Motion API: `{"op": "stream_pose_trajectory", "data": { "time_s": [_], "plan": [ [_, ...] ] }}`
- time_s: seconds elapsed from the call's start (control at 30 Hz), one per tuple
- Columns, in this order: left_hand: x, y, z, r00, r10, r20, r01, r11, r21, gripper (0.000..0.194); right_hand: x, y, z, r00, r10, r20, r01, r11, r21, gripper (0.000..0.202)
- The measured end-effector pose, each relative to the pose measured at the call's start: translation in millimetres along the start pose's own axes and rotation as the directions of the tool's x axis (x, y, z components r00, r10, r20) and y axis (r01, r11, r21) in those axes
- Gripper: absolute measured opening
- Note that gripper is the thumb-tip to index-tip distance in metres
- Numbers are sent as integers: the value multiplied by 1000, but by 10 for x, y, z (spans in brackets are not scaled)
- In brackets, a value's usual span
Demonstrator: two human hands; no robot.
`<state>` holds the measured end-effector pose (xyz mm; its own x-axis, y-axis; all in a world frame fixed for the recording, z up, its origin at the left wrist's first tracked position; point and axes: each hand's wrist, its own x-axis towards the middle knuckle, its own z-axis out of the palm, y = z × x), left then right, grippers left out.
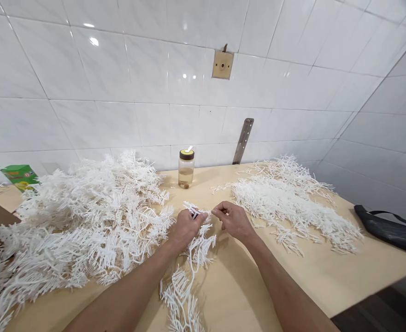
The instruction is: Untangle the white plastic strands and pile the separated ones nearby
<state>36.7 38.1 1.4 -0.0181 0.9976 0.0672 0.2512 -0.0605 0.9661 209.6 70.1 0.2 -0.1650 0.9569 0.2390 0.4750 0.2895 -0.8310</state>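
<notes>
My left hand is closed around a white branched plastic strand, with several thin prongs sticking out past the thumb. The strand hangs from that hand and trails down over the table toward me. Close by on the right, my right hand is pinched, thumb against forefinger, at the tips of the strand. What lies between those fingertips is too small to make out. A large heap of similar branched white strands lies to the left. Over on the right spreads a flatter pile of loose thin white pieces.
A lidded bottle with pale liquid stands behind my hands on the wooden table. A metal strip leans on the tiled wall. A green box is at left, a black bag at the right edge.
</notes>
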Motion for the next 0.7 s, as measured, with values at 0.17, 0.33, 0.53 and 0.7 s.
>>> {"op": "stream_pose_trajectory", "data": {
  "time_s": [0.17, 0.33, 0.53, 0.7],
  "plan": [
    [38, -51, -8, 999, -12, -53, 14, 1000, 27, 35, 114, 166, -87, 989, -16, -145, -19, 970, -242, 21],
    [113, -149, -60, 974, -97, -205, 91, 995, -41, 42, 193, 469, -308, 882, -86, -464, -117, 913, -392, 13],
    [79, -79, -28, 981, -144, -131, 122, 979, -166, 47, 116, 266, -164, 950, 16, -311, -61, 989, -136, 28],
    [55, -5, -16, 986, -123, -114, 102, 979, -175, 41, -6, -25, 132, 998, 49, 51, -57, 980, 190, 38]
  ]
}}
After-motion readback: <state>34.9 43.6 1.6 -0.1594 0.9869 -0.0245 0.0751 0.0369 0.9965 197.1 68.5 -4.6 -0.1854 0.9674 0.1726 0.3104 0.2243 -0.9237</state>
